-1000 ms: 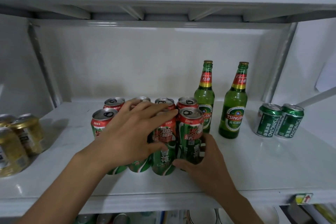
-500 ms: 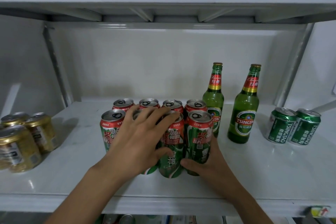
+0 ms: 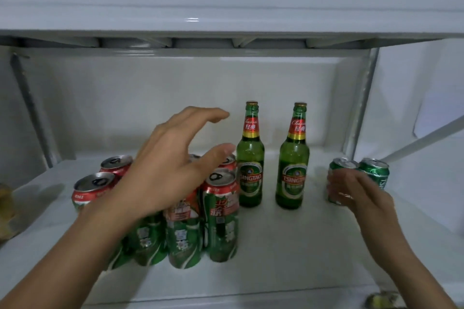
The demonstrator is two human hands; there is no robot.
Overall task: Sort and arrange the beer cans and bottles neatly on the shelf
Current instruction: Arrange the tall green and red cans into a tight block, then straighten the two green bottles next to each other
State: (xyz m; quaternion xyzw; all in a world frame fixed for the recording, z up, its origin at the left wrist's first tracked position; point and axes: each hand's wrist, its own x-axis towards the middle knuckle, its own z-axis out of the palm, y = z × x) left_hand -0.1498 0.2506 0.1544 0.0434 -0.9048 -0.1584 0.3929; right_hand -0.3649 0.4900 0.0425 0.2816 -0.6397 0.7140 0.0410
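Two green glass bottles stand upright on the white shelf (image 3: 288, 246), necks pointing straight up, toward the far middle. The left bottle (image 3: 250, 158) and the right bottle (image 3: 293, 160) each carry an oval red and gold label reading "TSINGTAO", a red neck band with white script and two Chinese characters, and a gold cap. They stand a little apart from each other.

Left of them is a tight cluster of red-and-green cans (image 3: 221, 213), all upright with pull-tab tops facing up. Their bodies are green with white Chinese characters, the upper bands red; the near right can shows "20.0%" in small print. The cluster's right edge sits just beside the left bottle.

The left hand (image 3: 163, 173) hovers above the cluster with fingers spread and slightly curled, gripping nothing.

At the far right two green cans stand upright, touching. The left green can (image 3: 341, 170) is partly covered by the right hand (image 3: 354, 193), whose fingers curl around its near side; whether they press on it is too blurred to tell. The right green can (image 3: 375, 170) shows part of white lettering running up its side.

At the far left edge a blurred gold can (image 3: 6, 203) is partly cut off.
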